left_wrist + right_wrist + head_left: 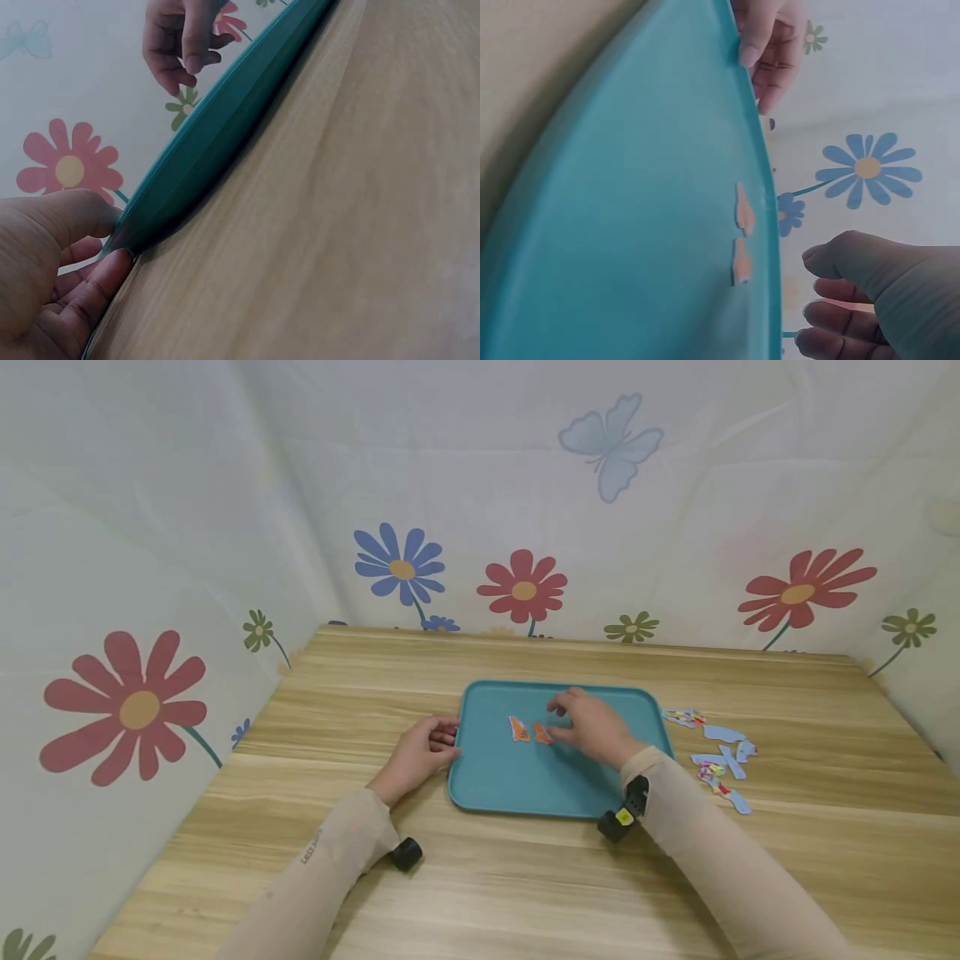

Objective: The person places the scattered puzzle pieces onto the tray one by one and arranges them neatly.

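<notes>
Two small flat orange cut-out pieces lie side by side on the blue-green tray (517,785). The left piece (519,729) has a pale edge, and the right piece (542,733) lies just beside the right thumb. Over the tray, my right hand (596,727) has its thumb and fingers apart; nothing shows between them in the right wrist view. My left hand (420,752) holds the tray's left rim, thumb on the rim and fingers against its outer side. Both orange pieces also appear in the right wrist view, the nearer piece (741,262) and the farther piece (744,210).
Several light-blue and multicoloured flat pieces (723,760) lie loose right of the tray, some overlapping. The wooden table (510,885) meets a white curtain (465,460) printed with flowers and a butterfly. A black wrist camera (617,825) sits on the right sleeve.
</notes>
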`<state>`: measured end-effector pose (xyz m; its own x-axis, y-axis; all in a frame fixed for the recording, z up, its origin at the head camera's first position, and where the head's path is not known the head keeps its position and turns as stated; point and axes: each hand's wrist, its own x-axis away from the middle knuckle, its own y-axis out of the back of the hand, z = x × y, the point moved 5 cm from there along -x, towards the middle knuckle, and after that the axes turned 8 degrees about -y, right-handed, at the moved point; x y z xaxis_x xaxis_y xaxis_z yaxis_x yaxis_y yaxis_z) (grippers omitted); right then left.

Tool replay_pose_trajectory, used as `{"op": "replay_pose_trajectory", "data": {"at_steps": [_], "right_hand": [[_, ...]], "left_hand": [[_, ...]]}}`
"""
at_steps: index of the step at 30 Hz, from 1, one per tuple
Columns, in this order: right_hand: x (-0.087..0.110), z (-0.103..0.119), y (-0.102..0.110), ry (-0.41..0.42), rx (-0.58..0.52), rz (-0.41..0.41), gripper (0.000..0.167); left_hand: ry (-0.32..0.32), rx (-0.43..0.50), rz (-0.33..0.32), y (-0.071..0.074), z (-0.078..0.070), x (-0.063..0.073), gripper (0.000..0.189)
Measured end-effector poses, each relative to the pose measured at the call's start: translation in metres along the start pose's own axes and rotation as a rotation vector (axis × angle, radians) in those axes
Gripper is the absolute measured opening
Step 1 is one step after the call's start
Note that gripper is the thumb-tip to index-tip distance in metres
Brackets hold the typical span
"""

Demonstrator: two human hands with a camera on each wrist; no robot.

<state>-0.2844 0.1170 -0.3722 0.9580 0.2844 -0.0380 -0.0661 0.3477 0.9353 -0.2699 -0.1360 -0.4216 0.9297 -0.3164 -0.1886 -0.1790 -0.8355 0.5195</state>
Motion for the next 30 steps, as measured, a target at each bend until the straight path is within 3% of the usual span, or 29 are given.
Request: {"op": "replay_pose_trajectory", "data": {"at_steps": [19,30], "right_hand": [[0.019,-0.003,0.032,0.048,-0.063,-0.082,0.033],[0.028,-0.014,0.044,0.034,-0.056,-0.111,0.032]], "left_hand": [[0.002,0.011,-0.001,-0.001,0.005,-0.002,0.045],[-0.010,0.012,0.009,-0.001,0.006,-0.002,0.044]]}}
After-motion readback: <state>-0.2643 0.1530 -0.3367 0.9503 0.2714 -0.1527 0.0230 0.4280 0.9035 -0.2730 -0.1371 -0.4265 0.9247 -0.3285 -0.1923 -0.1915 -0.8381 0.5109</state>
